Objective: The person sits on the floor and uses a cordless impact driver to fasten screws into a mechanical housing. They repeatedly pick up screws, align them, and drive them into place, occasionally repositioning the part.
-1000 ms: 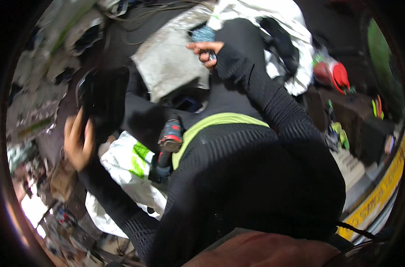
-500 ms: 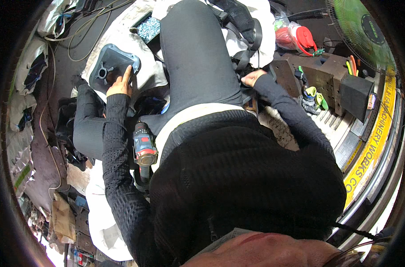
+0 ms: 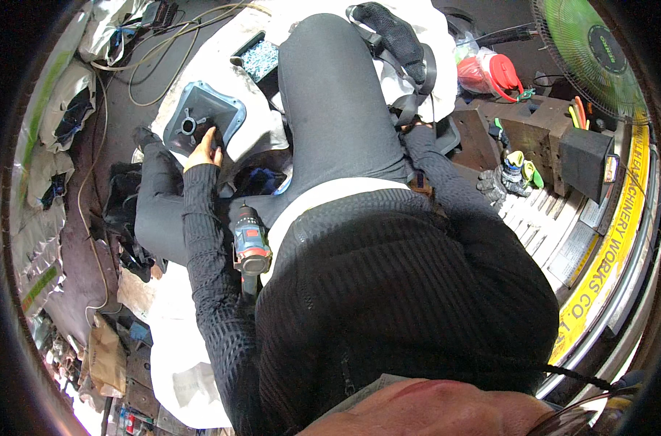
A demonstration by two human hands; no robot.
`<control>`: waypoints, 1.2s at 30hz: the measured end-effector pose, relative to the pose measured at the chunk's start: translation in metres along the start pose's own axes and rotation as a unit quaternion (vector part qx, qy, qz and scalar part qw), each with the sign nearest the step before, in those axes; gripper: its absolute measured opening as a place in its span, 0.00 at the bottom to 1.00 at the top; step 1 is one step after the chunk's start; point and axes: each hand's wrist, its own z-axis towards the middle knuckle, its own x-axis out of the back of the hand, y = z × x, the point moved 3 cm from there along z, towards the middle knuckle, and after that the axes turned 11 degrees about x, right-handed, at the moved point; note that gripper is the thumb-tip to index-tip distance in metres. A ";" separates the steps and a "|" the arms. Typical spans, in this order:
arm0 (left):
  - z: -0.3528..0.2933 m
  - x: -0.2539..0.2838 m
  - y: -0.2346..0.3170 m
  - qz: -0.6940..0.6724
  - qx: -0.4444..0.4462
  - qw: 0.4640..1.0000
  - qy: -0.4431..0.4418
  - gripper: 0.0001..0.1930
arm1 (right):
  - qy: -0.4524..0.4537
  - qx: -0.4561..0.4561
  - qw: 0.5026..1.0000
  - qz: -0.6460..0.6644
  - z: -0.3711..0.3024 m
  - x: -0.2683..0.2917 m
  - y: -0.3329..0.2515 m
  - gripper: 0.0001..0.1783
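Observation:
On white sacking at the far left lies a square grey plastic housing (image 3: 236, 109) with a flanged rim and a short round tube inside. My left hand (image 3: 204, 151) is closed on its near edge, fingers curled over the rim. Beyond my right thigh, my right hand (image 3: 417, 126) shows only in part, low among dark straps; its fingers are hidden. Against its wrist a dark grey piece (image 3: 449, 136) with a rounded corner shows. A cordless drill (image 3: 250, 243) rests upright by my left hip.
A black tray (image 3: 260, 59) of small screws stands beyond the housing. To the right are a metal block (image 3: 534, 138), gloves (image 3: 516, 174), a red-lidded container (image 3: 501, 76) and a green fan (image 3: 585, 43). Cables (image 3: 156, 54) trail across the floor at left.
My left hand has gone from a pointing finger on the housing to a curled hold at its near edge. My right hand has sunk lower, and a dark grey piece now shows beside it.

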 end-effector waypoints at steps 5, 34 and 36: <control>-0.001 0.002 0.001 -0.040 0.014 0.999 -0.012 0.28 | -0.143 -0.084 0.976 -0.140 -0.008 0.045 0.023 0.17; 0.001 -0.011 -0.018 -0.050 -0.036 0.997 0.045 0.28 | -0.169 0.073 0.974 -0.131 -0.012 0.076 0.015 0.19; 0.008 -0.013 -0.024 -0.047 -0.071 0.994 0.067 0.25 | -0.172 0.087 0.971 -0.140 -0.019 0.099 0.001 0.19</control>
